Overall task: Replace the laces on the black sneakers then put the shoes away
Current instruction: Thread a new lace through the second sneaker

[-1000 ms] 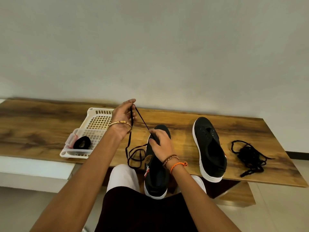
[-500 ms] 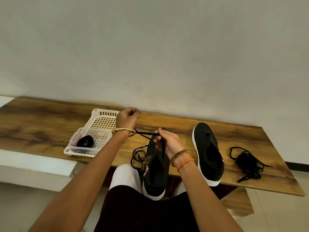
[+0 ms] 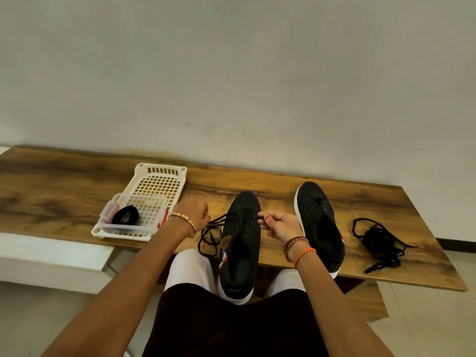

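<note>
A black sneaker (image 3: 240, 243) with a white sole lies toe-away on the wooden table (image 3: 64, 191), its heel over my lap. A black lace (image 3: 210, 234) runs through its front eyelets and loops off its left side. My left hand (image 3: 192, 215) grips the lace end left of the shoe. My right hand (image 3: 279, 225) pinches the other end at the shoe's right edge. The second black sneaker (image 3: 319, 225) lies unlaced to the right. A heap of loose black laces (image 3: 378, 240) sits further right.
A white plastic basket (image 3: 154, 186) stands at the left of the table, with a clear plastic box (image 3: 144, 215) in it that holds a black coiled item (image 3: 125, 215). A plain wall runs behind. The table's front edge is near my knees.
Both hands have dropped and moved apart, drawing the lace out sideways across the shoe's front eyelets. My left hand came down from above the basket to beside the shoe.
</note>
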